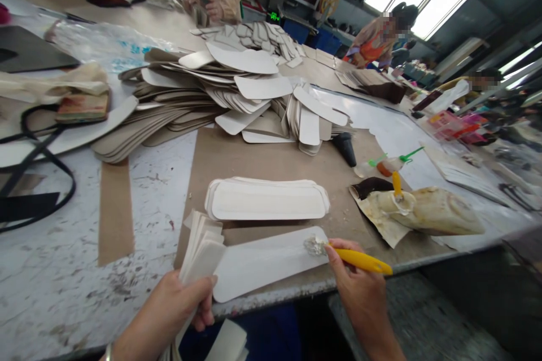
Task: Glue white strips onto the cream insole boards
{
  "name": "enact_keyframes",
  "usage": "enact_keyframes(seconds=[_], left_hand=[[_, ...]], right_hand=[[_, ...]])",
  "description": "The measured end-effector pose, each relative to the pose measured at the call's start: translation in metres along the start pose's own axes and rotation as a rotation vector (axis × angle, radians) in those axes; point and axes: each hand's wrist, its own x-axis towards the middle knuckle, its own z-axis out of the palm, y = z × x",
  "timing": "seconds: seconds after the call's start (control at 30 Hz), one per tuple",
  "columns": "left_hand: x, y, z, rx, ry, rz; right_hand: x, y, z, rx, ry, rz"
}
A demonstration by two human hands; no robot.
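At the table's (154,208) near edge, the right hand (362,290) grasps a yellow brush (359,260), tip on a flat strip (262,265); the left hand (180,299) clutches fanned strips (204,245). Brushing looks mid-course: squared stack (266,201) behind, seemingly unbrushed pile (260,88) beyond.

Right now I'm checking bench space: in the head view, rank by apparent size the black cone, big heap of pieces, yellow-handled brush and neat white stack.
Largest to smallest:
1. Big heap of pieces
2. Neat white stack
3. Yellow-handled brush
4. Black cone
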Motion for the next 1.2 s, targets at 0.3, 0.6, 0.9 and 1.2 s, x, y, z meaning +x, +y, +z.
enact_keyframes(seconds=[0.3, 0.6, 0.9, 1.2], left_hand=[[0.006, -0.007, -0.001, 0.021, -0.019, 0.02], [0.001, 0.002, 0.002, -0.026, 0.057, 0.012], [-0.006, 0.006, 0.001, -0.057, 0.068, 0.052], [-0.038, 0.016, -0.004, -0.053, -0.013, 0.219]], right_hand=[[-0.034, -0.057, 0.057, 0.458, -0.207, -0.122], [0.004, 0.024, -0.005, -0.129, 0.095, -0.236], [0.004, 0.003, -0.017, -0.154, 0.139, -0.308], [-0.012, -0.086, 0.021, 0.385, -0.353, -0.091]])
